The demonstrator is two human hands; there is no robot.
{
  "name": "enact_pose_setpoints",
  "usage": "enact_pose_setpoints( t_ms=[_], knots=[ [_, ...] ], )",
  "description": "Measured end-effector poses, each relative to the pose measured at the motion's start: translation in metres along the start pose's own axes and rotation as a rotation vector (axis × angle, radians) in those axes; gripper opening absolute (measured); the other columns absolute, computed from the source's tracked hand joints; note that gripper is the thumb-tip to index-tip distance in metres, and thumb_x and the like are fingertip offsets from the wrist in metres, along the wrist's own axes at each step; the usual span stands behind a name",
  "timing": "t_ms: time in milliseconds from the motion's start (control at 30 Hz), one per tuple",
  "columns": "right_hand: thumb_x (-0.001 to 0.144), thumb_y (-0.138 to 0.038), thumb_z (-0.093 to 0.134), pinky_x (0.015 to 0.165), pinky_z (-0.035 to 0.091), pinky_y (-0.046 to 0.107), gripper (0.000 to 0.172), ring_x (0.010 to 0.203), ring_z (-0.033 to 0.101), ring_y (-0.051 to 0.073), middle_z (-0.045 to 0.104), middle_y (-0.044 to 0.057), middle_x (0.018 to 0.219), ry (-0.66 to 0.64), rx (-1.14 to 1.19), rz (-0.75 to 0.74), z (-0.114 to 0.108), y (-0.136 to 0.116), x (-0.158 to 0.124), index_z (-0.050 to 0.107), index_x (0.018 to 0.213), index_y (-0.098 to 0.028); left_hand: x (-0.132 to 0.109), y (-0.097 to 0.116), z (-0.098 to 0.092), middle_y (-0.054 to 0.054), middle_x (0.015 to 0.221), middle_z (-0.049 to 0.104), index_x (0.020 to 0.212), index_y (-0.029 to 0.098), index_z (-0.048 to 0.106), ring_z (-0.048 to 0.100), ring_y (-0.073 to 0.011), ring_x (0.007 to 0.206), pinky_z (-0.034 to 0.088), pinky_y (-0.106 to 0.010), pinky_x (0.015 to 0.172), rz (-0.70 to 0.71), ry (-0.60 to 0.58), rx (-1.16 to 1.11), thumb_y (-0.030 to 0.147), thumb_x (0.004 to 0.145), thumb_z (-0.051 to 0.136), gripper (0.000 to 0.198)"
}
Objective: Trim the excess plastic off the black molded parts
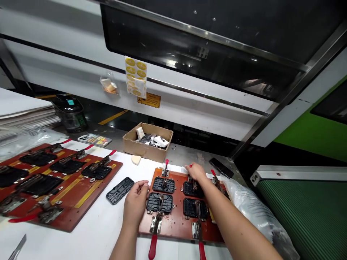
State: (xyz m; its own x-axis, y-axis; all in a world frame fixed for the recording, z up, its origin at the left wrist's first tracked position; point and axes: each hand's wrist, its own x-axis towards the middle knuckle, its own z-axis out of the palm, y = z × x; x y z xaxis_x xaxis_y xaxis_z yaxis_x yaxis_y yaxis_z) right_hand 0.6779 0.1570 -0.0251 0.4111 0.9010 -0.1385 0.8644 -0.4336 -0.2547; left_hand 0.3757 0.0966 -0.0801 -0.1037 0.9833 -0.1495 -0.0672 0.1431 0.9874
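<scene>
Head view is showing your two hands working at a reddish-brown fixture board (179,220) lying on the white table (89,234), right in front of you. The board is carrying four black plastic parts (159,202) in two rows, each sitting under a toggle clamp with a red-tipped handle (153,246). Your left hand (135,202) is resting on the board's left edge, fingers curled together against the near-left part. Your right hand (195,172) is reaching to the far row, fingers bent down over a clamp there; you cannot tell whether it is actually gripping the lever.

Behind the board an open cardboard box (148,146) is holding a jumble of small white and black pieces. A loose black part (119,190) is lying on the table just left of your left hand. Farther left a larger fixture board (67,195) with more clamped black parts is taking up the table. A clear plastic bag (257,213) is crowding the board's right edge, and a dark phone (221,167) is lying just beyond your right hand.
</scene>
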Motion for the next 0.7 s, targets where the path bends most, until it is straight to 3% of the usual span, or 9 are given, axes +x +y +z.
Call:
enact_pose_setpoints(
  t_ms=[167, 333, 433, 567, 633, 700],
  knots=[
    [0.110, -0.055, 0.058, 0.099, 0.059, 0.046, 0.041, 0.103, 0.071, 0.022, 0.074, 0.007, 0.110, 0.112, 0.138, -0.062, -0.018, 0.003, -0.006, 0.070, 0.116, -0.016, 0.002, -0.002, 0.000, -0.005, 0.092, 0.075, 0.111, 0.020, 0.074, 0.065, -0.0200, 0.069, 0.050, -0.030, 0.062, 0.004, 0.006, -0.043, 0.067, 0.078, 0.075, 0.058],
    [0.110, -0.054, 0.058, 0.090, 0.062, 0.039, 0.040, 0.094, 0.072, 0.020, 0.074, 0.005, 0.104, 0.015, 0.192, -0.187, -0.060, 0.030, -0.012, 0.071, 0.110, -0.016, 0.000, 0.001, 0.000, -0.004, 0.092, 0.074, 0.110, 0.021, 0.073, 0.063, -0.0187, 0.068, 0.048, -0.028, 0.059, -0.014, -0.002, -0.078, 0.061, 0.077, 0.076, 0.052],
    [0.109, -0.051, 0.062, 0.088, 0.060, 0.039, 0.036, 0.089, 0.070, 0.019, 0.073, 0.003, 0.098, -0.061, 0.092, -0.214, -0.075, 0.049, -0.035, 0.070, 0.104, -0.016, 0.001, 0.003, 0.002, -0.003, 0.091, 0.072, 0.109, 0.021, 0.072, 0.062, -0.0174, 0.067, 0.047, -0.027, 0.057, -0.023, -0.010, -0.102, 0.059, 0.077, 0.077, 0.050],
    [0.096, -0.038, 0.077, 0.081, 0.056, 0.034, 0.021, 0.081, 0.067, 0.018, 0.072, 0.001, 0.089, -0.270, -0.005, -0.350, -0.063, 0.058, -0.081, 0.070, 0.093, -0.018, -0.001, 0.004, 0.004, -0.002, 0.090, 0.070, 0.108, 0.018, 0.070, 0.061, -0.0147, 0.066, 0.048, -0.026, 0.057, -0.001, 0.007, -0.119, 0.054, 0.087, 0.075, 0.042],
    [0.093, -0.034, 0.072, 0.083, 0.052, 0.034, 0.014, 0.086, 0.067, 0.021, 0.075, 0.003, 0.091, -0.292, -0.009, -0.436, -0.054, 0.059, -0.099, 0.070, 0.089, -0.021, -0.005, 0.004, 0.006, -0.002, 0.091, 0.070, 0.106, 0.016, 0.069, 0.062, -0.0129, 0.067, 0.052, -0.026, 0.061, 0.025, 0.026, -0.100, 0.049, 0.097, 0.071, 0.035],
    [0.094, -0.038, 0.060, 0.087, 0.049, 0.038, 0.021, 0.093, 0.067, 0.026, 0.076, 0.008, 0.096, -0.257, 0.001, -0.497, -0.050, 0.063, -0.110, 0.067, 0.083, -0.022, -0.007, 0.001, 0.006, -0.002, 0.090, 0.071, 0.106, 0.015, 0.069, 0.064, -0.0124, 0.069, 0.056, -0.027, 0.065, 0.049, 0.033, -0.070, 0.045, 0.102, 0.069, 0.031]
  ],
)
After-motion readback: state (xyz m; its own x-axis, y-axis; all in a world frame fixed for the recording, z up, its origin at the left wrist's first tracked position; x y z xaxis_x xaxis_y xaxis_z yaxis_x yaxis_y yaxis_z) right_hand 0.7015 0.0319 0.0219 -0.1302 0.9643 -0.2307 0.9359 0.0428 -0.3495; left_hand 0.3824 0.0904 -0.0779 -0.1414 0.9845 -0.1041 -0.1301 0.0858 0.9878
